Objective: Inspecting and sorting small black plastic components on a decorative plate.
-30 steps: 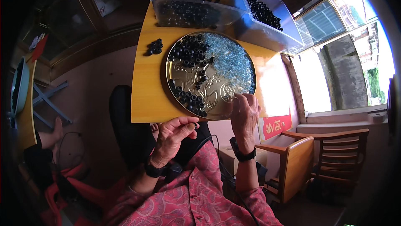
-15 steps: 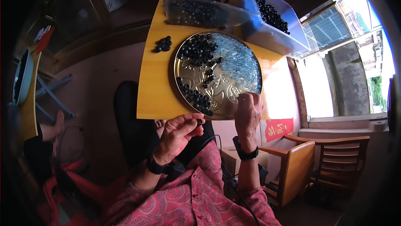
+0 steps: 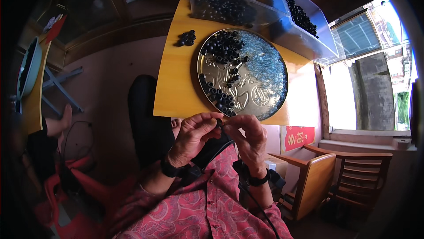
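My left hand (image 3: 194, 133) is closed in a pinch around a small black cap-like piece (image 3: 219, 123), just off the near edge of the table. My right hand (image 3: 250, 138) meets it there, its fingertips pressed together against that piece. Whatever the right fingertips pinch is too small to make out. Beyond both hands lies a round gold-coloured metal tray (image 3: 247, 89). On its left side are loose small black pieces (image 3: 221, 48), some with round openings showing. A spread of tiny shiny blue-silver bits (image 3: 264, 61) covers its right side.
The tray rests on a yellow wooden table (image 3: 174, 86). A small cluster of black pieces (image 3: 187, 38) sits left of it. Behind stand a clear plastic bin (image 3: 229, 7) and a bluish bin (image 3: 304, 26), both holding black pieces. A wooden chair (image 3: 318, 186) is at right.
My right hand has moved left from the tray's near right edge to my left hand, and the fingertips now meet at the black piece. The whole view has shifted slightly.
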`<state>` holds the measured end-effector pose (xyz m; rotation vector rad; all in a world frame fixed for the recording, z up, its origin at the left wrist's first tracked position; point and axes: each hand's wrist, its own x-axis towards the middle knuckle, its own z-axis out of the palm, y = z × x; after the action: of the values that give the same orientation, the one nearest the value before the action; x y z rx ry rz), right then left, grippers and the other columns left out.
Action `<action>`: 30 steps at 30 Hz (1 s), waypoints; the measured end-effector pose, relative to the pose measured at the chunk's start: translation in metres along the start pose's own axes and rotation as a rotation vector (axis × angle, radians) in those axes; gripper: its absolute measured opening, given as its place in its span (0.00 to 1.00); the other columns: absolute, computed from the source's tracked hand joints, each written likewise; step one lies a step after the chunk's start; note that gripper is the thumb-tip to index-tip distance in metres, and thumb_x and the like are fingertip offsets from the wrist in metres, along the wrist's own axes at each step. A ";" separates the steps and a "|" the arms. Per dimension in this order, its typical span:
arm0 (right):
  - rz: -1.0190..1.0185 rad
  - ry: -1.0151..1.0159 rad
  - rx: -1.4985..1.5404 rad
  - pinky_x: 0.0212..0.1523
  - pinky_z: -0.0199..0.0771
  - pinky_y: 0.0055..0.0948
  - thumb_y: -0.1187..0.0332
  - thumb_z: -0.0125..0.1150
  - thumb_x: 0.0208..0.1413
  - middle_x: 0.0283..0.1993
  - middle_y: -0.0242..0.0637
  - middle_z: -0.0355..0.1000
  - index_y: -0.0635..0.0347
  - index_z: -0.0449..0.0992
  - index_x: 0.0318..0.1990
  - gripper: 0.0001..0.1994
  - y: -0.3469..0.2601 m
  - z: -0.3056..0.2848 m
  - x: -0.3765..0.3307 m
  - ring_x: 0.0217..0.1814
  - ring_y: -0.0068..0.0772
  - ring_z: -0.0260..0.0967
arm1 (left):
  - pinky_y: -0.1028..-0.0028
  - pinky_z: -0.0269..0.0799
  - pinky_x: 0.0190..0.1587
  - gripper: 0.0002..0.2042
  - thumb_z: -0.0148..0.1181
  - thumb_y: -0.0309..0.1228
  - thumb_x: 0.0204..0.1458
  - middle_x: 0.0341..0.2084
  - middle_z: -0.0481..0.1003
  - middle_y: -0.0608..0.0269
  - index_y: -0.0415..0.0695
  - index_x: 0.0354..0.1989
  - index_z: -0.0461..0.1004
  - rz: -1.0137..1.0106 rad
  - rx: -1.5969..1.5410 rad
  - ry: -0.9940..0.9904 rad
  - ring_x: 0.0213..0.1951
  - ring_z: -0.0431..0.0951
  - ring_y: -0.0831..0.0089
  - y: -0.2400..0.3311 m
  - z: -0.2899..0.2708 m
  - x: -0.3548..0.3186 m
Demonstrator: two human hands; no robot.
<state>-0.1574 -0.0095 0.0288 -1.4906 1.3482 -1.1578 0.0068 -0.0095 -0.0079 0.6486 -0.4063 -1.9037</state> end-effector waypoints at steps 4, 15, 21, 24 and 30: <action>0.015 -0.043 -0.066 0.40 0.72 0.22 0.83 0.64 0.48 0.33 0.33 0.76 0.64 0.74 0.37 0.10 -0.009 0.000 0.001 0.36 0.21 0.73 | 0.77 0.77 0.40 0.10 0.55 0.25 0.58 0.34 0.78 0.66 0.40 0.47 0.76 0.015 0.061 0.011 0.33 0.78 0.78 0.000 0.001 -0.001; -0.065 -0.146 -0.203 0.36 0.74 0.24 0.80 0.67 0.45 0.31 0.35 0.76 0.63 0.74 0.37 0.11 -0.020 -0.006 0.006 0.34 0.25 0.76 | 0.80 0.72 0.40 0.09 0.55 0.25 0.58 0.34 0.77 0.66 0.38 0.44 0.77 0.088 0.371 -0.077 0.33 0.75 0.79 0.007 -0.002 0.000; -0.103 -0.246 -0.227 0.35 0.75 0.27 0.78 0.64 0.49 0.32 0.39 0.77 0.64 0.71 0.40 0.11 -0.024 -0.012 0.009 0.35 0.33 0.78 | 0.79 0.70 0.40 0.08 0.56 0.23 0.56 0.31 0.75 0.65 0.37 0.42 0.78 0.218 0.570 -0.125 0.32 0.74 0.80 0.013 0.003 -0.002; -0.100 -0.245 -0.234 0.35 0.75 0.27 0.78 0.64 0.49 0.31 0.39 0.77 0.63 0.70 0.41 0.12 -0.025 -0.011 0.009 0.35 0.33 0.78 | 0.80 0.70 0.40 0.08 0.56 0.22 0.55 0.30 0.74 0.67 0.37 0.42 0.78 0.279 0.667 -0.156 0.32 0.74 0.81 0.013 -0.001 -0.002; -0.006 -0.290 -0.207 0.36 0.74 0.27 0.80 0.68 0.44 0.33 0.37 0.76 0.64 0.72 0.41 0.15 -0.025 -0.013 0.011 0.35 0.27 0.76 | 0.80 0.71 0.40 0.08 0.58 0.22 0.55 0.29 0.75 0.67 0.37 0.42 0.78 0.190 0.620 -0.146 0.31 0.74 0.81 0.015 0.001 -0.003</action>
<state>-0.1633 -0.0172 0.0572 -1.7349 1.2906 -0.7858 0.0179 -0.0125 0.0021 0.8352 -1.1365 -1.6410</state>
